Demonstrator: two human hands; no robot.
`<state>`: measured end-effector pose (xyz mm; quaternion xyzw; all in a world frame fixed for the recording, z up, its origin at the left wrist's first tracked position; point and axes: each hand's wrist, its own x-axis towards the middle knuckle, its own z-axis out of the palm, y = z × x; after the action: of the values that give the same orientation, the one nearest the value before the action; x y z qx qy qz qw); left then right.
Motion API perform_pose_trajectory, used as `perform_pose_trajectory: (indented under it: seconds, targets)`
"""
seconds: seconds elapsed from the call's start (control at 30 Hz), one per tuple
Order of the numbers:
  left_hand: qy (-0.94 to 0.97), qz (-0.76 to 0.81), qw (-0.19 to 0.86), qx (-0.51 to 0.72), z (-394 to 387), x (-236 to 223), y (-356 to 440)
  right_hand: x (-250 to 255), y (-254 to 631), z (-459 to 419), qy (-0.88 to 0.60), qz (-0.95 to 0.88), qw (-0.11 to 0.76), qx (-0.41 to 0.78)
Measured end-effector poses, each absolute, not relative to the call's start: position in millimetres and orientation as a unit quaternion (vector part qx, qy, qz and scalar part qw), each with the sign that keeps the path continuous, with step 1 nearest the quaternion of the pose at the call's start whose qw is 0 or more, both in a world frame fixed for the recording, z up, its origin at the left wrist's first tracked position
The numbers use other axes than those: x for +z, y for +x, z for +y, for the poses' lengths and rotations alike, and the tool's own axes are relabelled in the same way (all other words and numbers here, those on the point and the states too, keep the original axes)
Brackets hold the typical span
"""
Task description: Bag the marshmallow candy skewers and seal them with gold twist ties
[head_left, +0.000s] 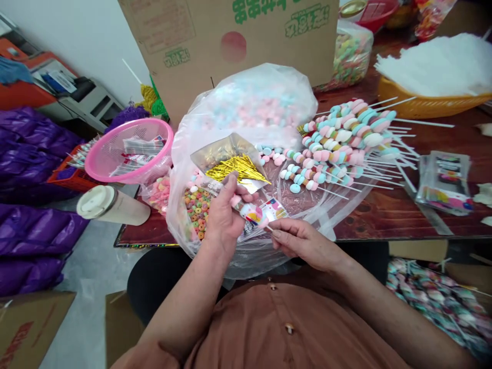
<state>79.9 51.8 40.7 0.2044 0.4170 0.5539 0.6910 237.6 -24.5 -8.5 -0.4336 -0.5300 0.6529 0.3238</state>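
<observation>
A marshmallow skewer in a clear printed bag (pixel 251 212) lies across my left hand (pixel 223 215), which is closed around its upper part. The thumb and fingers of my right hand (pixel 302 241) pinch the white stick at the skewer's lower end. Just beyond my left hand, a pouch of gold twist ties (pixel 234 168) lies spilling open. Ring-shaped cereal pieces (pixel 197 212) in several colours sit in plastic to the left of that hand. Further right, finished-looking marshmallow skewers (pixel 338 141) are piled with their sticks pointing right.
A large plastic bag of marshmallows (pixel 261 102) stands before a cardboard box (pixel 172 61). To the left are a pink basket (pixel 90 164) and a lidded cup (pixel 128 207). Flat printed bags (pixel 444 182) and a yellow basket of white sticks (pixel 430 105) lie right. Bagged skewers (pixel 434 297) fill the lower right.
</observation>
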Motion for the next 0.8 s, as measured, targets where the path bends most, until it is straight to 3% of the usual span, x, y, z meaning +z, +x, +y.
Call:
perform_pose_trajectory:
  seconds: [0.27, 0.4, 0.5, 0.8]
  targets:
    - [0.170, 0.401, 0.732, 0.525, 41.4, 29.2, 98.3, -6.8, 215.9, -32.9, -0.486, -0.674, 0.370, 0.415]
    - [0.154, 0.402, 0.748, 0.506, 30.3, 13.4, 107.8, -7.2, 202.1, -22.8, -0.511, -0.632, 0.419, 0.404]
    - [0.156, 0.413, 0.736, 0.512, 32.4, 10.0, 102.0, -8.4, 200.7, -21.5, -0.525, -0.635, 0.403, 0.398]
    - [0.381, 0.526, 0.631, 0.424, 22.7, -1.8, 107.3, -16.9, 189.7, -10.3, -0.542, -0.646, 0.418, 0.340]
